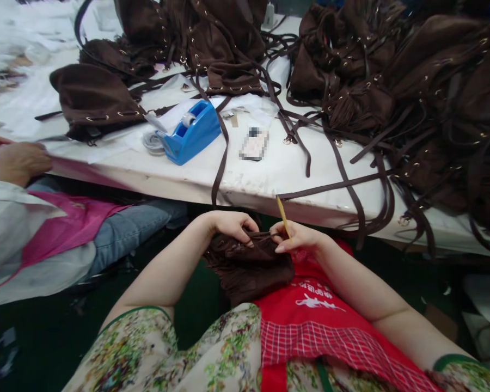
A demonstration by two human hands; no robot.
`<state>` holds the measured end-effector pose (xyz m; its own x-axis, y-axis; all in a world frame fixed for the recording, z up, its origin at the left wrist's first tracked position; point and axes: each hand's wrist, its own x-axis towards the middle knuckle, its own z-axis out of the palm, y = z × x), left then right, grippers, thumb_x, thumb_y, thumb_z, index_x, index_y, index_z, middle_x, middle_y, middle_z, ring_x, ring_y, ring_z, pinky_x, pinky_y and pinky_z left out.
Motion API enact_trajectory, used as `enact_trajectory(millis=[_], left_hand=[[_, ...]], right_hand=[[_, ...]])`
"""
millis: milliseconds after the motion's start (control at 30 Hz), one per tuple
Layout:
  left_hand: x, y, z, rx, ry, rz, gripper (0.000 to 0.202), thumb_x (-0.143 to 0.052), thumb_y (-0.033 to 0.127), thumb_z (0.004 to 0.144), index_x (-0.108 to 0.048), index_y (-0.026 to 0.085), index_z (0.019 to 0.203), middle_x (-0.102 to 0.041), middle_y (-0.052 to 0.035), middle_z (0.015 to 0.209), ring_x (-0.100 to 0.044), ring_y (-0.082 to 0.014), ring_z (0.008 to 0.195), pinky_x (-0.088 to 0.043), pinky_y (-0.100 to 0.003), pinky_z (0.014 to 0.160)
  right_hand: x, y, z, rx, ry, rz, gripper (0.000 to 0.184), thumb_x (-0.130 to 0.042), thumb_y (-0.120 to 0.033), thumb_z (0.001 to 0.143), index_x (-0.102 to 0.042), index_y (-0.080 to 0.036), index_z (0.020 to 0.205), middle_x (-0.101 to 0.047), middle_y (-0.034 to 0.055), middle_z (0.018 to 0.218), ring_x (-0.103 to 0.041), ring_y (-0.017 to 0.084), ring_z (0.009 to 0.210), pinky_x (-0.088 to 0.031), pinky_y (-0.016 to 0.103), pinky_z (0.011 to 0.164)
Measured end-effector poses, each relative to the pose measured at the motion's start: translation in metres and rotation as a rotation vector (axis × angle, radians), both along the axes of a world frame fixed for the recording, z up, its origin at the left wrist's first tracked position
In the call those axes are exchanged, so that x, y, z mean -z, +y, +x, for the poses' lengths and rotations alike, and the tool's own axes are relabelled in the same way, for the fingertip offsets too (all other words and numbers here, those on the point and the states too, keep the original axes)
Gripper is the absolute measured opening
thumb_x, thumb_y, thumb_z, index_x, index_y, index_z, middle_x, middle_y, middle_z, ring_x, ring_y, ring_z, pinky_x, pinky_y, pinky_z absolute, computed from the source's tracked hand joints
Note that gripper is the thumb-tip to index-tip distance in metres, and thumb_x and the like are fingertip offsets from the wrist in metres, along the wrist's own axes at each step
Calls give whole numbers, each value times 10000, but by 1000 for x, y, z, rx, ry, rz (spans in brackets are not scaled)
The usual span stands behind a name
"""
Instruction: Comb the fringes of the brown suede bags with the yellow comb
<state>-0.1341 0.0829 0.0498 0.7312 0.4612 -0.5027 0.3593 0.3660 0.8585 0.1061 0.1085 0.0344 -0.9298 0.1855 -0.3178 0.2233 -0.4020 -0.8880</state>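
A dark brown fringed bag (256, 272) rests on my lap, over the red apron. My left hand (233, 225) is closed on the bag's gathered top edge, thumb and fingers pinching it. At the other end of that edge is my right hand (299, 237), closed with a thin yellow stick-like tool (283, 216) held upright in it. Its fingertips also meet the bag's edge or a cord there; which one I cannot make out. Folds and fringe hide the inside of the bag.
The white table (179, 177) carries a blue tape dispenser (200, 133), a blurred-out phone-like object (253, 145) and brown drawstring bags (98, 98) with eyelets. More bags (445, 71) are heaped right, their straps (330, 187) trailing over the edge. A co-worker's hand (18, 161) is at left.
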Motion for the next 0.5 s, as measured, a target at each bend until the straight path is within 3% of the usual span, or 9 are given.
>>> enact_trajectory(millis=[100,200,300,400,500], left_hand=[[6,1,15,-93,54,-17,356,-759,460,581,-678,122,657,-568,-2,532,-474,-113,451,-369,-220,440],[14,-1,34,-211,60,-40,473,-723,570,577,-565,128,516,-456,30,453,-379,-82,417,-295,-221,416],[25,-10,51,-347,8,-71,511,-706,604,571,-540,127,498,-476,28,474,-393,-87,460,-316,-226,451],[38,-19,61,-516,-42,-155,499,-685,608,599,-609,115,589,-571,-8,550,-493,-127,539,-409,-253,531],[50,-20,67,-610,-53,-132,466,-683,565,627,-659,110,729,-637,-44,641,-582,-179,660,-479,-305,647]], right_hand=[[9,2,5,81,11,-49,348,-743,-290,668,-415,-175,639,-387,-120,439,-340,23,311,-221,140,301],[20,4,14,199,15,-67,351,-739,-294,666,-413,-173,619,-406,-114,440,-347,19,306,-242,133,301],[25,5,22,338,25,-48,367,-741,-291,651,-401,-168,592,-529,-63,565,-337,3,323,-250,144,305],[16,2,25,466,29,137,297,-721,-270,654,-448,-162,606,-643,33,857,-458,34,434,-367,177,381],[-5,-7,21,560,43,497,147,-689,-218,665,-550,-173,686,-640,76,1000,-615,169,780,-507,289,677]])
